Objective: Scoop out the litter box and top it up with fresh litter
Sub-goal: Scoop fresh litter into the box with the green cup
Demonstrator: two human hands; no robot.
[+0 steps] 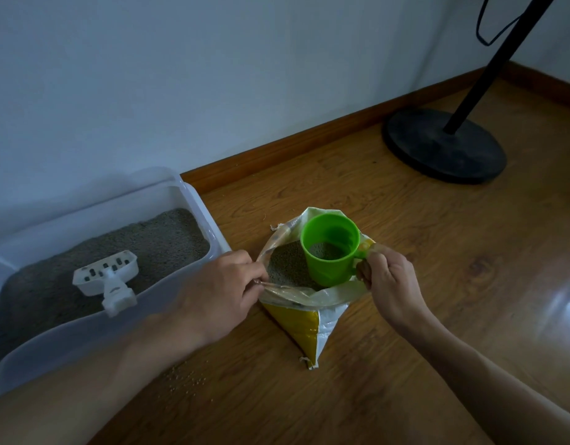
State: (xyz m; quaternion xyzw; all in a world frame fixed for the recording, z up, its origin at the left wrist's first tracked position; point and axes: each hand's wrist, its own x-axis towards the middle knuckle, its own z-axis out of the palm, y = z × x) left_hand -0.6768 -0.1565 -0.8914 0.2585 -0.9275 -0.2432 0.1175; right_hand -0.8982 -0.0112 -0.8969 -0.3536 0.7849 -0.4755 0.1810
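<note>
1. A litter bag (pixel 304 311) stands open on the floor between both hands, just right of the litter box (pixel 193 200).
2. The left hand (pixel 222 284) pinches the bag's rim.
3. The right hand (pixel 389 281) apparently grips the handle of the green cup (pixel 325 268), which is partly filled with litter.

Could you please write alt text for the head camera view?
A person's right hand grips the handle of a green plastic cup, part-filled with litter, inside an open yellow-and-white litter bag whose rim the left hand pinches. Beside it, a white slotted scoop lies in a translucent litter box.
</note>
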